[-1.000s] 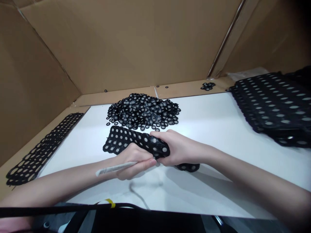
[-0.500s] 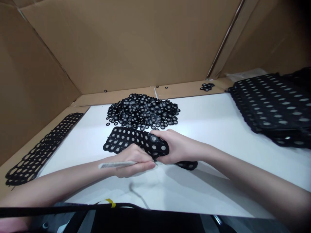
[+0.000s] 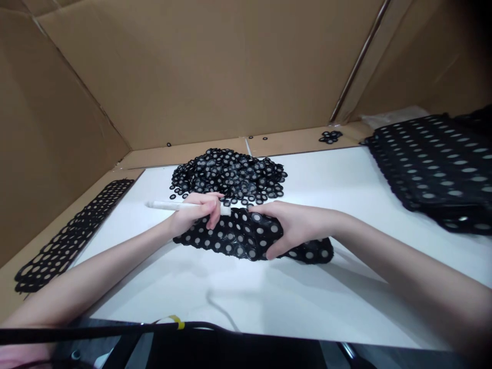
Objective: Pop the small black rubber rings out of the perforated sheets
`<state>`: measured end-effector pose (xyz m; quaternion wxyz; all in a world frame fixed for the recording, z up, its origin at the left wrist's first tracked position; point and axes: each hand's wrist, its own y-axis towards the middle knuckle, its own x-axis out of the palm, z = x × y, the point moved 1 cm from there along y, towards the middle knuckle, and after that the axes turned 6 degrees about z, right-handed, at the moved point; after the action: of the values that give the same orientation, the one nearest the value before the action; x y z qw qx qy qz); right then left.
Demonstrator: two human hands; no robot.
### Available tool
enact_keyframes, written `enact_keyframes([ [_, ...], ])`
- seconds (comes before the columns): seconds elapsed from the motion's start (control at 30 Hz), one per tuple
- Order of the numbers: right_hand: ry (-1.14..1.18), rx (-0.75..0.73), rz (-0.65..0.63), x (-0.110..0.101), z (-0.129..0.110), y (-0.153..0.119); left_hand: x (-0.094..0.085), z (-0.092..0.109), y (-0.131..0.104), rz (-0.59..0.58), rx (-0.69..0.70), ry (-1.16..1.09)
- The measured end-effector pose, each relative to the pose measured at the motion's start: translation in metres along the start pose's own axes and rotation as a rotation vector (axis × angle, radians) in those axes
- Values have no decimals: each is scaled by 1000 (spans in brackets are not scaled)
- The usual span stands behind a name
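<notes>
My left hand [image 3: 196, 212] is closed around a white pen-shaped tool [image 3: 169, 205]. It is over the far left part of a black sheet of joined rings [image 3: 230, 238], which has pale round holes or discs in rows. The tool's right end is near the sheet's far edge; its tip is hard to make out. My right hand [image 3: 292, 228] grips the sheet across its width, thumb at the near edge and fingers at the far edge. The sheet's right end sticks out beneath that hand. Just behind it is a heap of loose black rings [image 3: 226, 174].
A stack of larger black dotted sheets [image 3: 430, 159] lies at the right. Along the left edge is a black perforated strip [image 3: 77, 230]. A few rings [image 3: 330, 137] form a small cluster at the back. Cardboard walls [image 3: 215, 72] surround the white board [image 3: 154, 292].
My left hand has moved away from me and leftward with the tool, from the sheet's near edge to its far side. The sheet now lies flatter and my right hand has shifted slightly right.
</notes>
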<state>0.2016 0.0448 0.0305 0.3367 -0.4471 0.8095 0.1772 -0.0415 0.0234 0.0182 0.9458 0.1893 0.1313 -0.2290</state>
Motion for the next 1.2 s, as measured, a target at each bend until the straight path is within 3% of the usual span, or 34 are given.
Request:
enact_keyframes([
  [0.1,3,5,-22,-3,0,0,1,-5,0,-57,-66,-65],
  [0.27,-58,64,43,-6,2,0,3,-3,-1,-5,-86,-123],
  [0.4,-110,77,70,-6,3,1,2,19,4,52,-150,-107],
  [0.57,-165,6,149,0,4,4,2,46,11,16,-293,-13],
  [0.83,-251,-83,348,18,11,15,6,16,13,69,-395,171],
  [1.07,-284,-82,368,23,8,16,9,38,10,5,-320,456],
  [1.2,-312,-59,351,20,10,15,4,35,10,-75,-396,305],
])
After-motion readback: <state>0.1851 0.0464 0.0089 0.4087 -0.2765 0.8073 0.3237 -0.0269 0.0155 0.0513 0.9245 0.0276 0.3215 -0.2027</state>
